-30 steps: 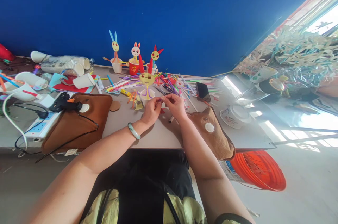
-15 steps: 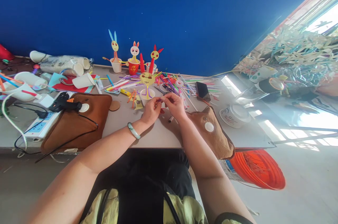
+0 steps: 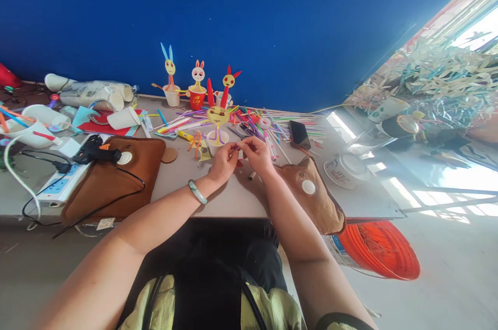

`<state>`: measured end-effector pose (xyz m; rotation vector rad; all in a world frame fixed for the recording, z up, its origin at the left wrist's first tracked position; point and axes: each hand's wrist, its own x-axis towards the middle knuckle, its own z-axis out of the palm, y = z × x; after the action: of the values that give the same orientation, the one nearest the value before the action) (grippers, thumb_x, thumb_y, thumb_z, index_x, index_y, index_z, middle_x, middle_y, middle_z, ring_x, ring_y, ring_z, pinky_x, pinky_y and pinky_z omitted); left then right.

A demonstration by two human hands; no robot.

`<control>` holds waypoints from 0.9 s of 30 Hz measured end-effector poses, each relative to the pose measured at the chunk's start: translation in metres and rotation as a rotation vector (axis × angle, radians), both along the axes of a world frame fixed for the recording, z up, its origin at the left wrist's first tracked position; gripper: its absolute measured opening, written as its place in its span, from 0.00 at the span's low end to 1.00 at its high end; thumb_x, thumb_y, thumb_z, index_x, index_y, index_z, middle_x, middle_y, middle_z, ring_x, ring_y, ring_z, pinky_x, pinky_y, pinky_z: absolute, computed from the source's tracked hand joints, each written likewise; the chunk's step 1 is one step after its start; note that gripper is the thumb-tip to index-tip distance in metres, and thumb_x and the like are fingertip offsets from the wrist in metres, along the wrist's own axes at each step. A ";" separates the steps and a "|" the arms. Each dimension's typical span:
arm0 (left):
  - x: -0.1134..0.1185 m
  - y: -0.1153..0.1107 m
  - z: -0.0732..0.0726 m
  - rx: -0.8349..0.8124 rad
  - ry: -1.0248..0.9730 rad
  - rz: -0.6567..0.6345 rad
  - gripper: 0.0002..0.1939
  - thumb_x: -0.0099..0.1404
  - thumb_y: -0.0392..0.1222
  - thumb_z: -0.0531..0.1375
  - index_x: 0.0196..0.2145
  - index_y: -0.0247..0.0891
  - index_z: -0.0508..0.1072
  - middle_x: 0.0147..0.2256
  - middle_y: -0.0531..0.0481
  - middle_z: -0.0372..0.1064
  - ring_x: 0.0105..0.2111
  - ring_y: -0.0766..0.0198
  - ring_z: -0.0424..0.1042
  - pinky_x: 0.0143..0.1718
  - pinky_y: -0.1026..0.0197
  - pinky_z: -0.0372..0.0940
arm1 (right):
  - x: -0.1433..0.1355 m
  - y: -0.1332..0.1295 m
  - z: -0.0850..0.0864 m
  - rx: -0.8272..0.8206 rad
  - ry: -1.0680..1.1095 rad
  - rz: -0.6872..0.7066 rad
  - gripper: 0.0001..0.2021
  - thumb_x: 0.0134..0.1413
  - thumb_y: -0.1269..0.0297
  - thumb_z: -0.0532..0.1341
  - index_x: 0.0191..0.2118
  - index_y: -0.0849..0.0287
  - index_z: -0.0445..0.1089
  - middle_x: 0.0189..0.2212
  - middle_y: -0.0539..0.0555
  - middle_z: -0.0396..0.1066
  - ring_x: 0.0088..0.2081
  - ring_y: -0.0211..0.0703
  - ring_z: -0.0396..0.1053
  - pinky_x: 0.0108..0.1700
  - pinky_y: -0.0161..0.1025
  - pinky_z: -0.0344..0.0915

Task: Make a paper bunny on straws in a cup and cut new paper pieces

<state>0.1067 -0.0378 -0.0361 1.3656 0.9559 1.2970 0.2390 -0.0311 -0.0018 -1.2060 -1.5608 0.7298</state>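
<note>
My left hand (image 3: 224, 163) and my right hand (image 3: 257, 155) meet above the middle of the table, fingertips pinched close together. Between them shows a tiny purple piece, mostly hidden by the fingers; its kind cannot be made out. Just beyond my left hand stands a paper cup figure (image 3: 217, 115) with a yellow face, red ears and purple stems. Under my fingers a bit of red paper (image 3: 240, 163) lies on the table. A marker (image 3: 252, 175) lies beside my right wrist. Left of the cup are orange bent strips (image 3: 196, 144) and a yellow paper scrap (image 3: 204, 153).
Several cup figures, one a red cup (image 3: 197, 98), stand by the blue wall. Colored sticks (image 3: 268, 127) and a phone (image 3: 299, 134) lie behind my hands. A glue gun (image 3: 95, 151) rests on a brown cushion (image 3: 116, 184) at left; another brown cushion (image 3: 311, 205) and an orange bucket (image 3: 381, 249) are right.
Both hands keep almost the same pinch over the table. The view has shifted very slightly; nothing else has visibly moved.
</note>
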 end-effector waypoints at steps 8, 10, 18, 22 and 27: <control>0.000 -0.003 0.004 -0.032 -0.004 -0.004 0.07 0.68 0.38 0.56 0.43 0.36 0.70 0.32 0.49 0.77 0.19 0.68 0.73 0.20 0.67 0.67 | 0.000 0.001 -0.002 0.007 0.017 0.000 0.16 0.52 0.48 0.66 0.29 0.55 0.70 0.23 0.49 0.71 0.21 0.36 0.64 0.27 0.37 0.63; 0.000 -0.003 0.004 -0.029 -0.006 -0.008 0.07 0.68 0.38 0.56 0.44 0.36 0.70 0.32 0.49 0.77 0.19 0.68 0.73 0.20 0.67 0.67 | 0.000 0.001 -0.001 0.009 0.009 -0.015 0.16 0.52 0.47 0.66 0.29 0.55 0.70 0.22 0.48 0.71 0.21 0.36 0.64 0.27 0.37 0.63; -0.001 -0.004 0.005 -0.021 -0.005 -0.016 0.08 0.67 0.38 0.57 0.44 0.36 0.70 0.34 0.47 0.77 0.20 0.68 0.74 0.21 0.67 0.68 | -0.001 0.000 0.000 0.022 0.007 -0.015 0.16 0.53 0.49 0.65 0.28 0.56 0.69 0.23 0.49 0.71 0.21 0.36 0.64 0.27 0.37 0.63; -0.001 -0.005 0.006 -0.027 0.005 -0.010 0.09 0.67 0.38 0.57 0.44 0.35 0.70 0.36 0.47 0.77 0.21 0.68 0.74 0.22 0.67 0.69 | -0.001 0.001 -0.002 0.029 -0.004 -0.022 0.14 0.54 0.51 0.64 0.28 0.57 0.69 0.22 0.48 0.71 0.21 0.35 0.64 0.27 0.36 0.62; -0.001 -0.005 0.008 -0.043 0.004 -0.011 0.09 0.66 0.34 0.55 0.44 0.33 0.70 0.36 0.45 0.77 0.20 0.67 0.74 0.21 0.66 0.69 | -0.001 0.002 -0.003 0.024 -0.002 -0.038 0.13 0.53 0.53 0.64 0.29 0.57 0.70 0.21 0.48 0.70 0.21 0.35 0.63 0.26 0.35 0.62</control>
<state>0.1062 -0.0433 -0.0285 1.3392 0.9723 1.2596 0.2383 -0.0296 -0.0049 -1.2163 -1.5397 0.6837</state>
